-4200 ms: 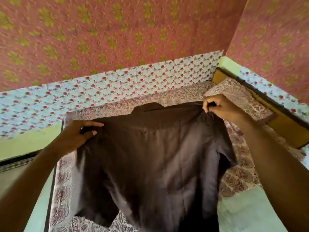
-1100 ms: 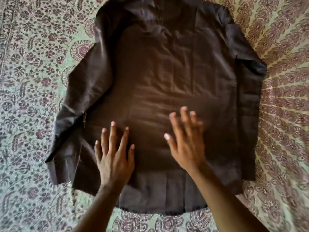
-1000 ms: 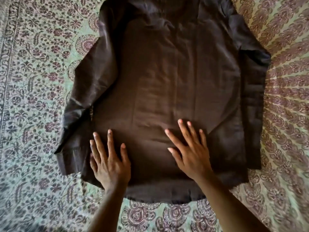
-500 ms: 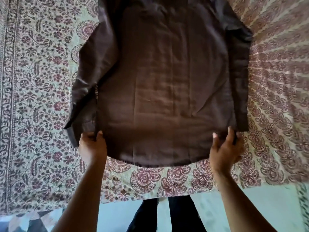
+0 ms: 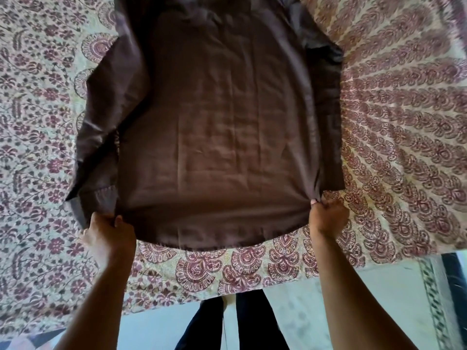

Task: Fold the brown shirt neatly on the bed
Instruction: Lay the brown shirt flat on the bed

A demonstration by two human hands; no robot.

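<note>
The brown shirt lies back-up on the bed, collar at the far end and both sleeves lying alongside the body. My left hand grips the hem's left corner. My right hand pinches the hem's right corner. The cloth between the two corners is pulled taut, and the hem curves toward me over the bedspread.
A patterned bedspread in maroon and cream covers the bed; its near edge runs just below the hem. Beyond that edge are a pale floor and my dark trouser legs. A dark strip stands at the right.
Four seconds back I held the shirt up by its shoulders. It then lay on the bed with both palms flat on it. My hands have since slid to the hem corners and gripped them.
</note>
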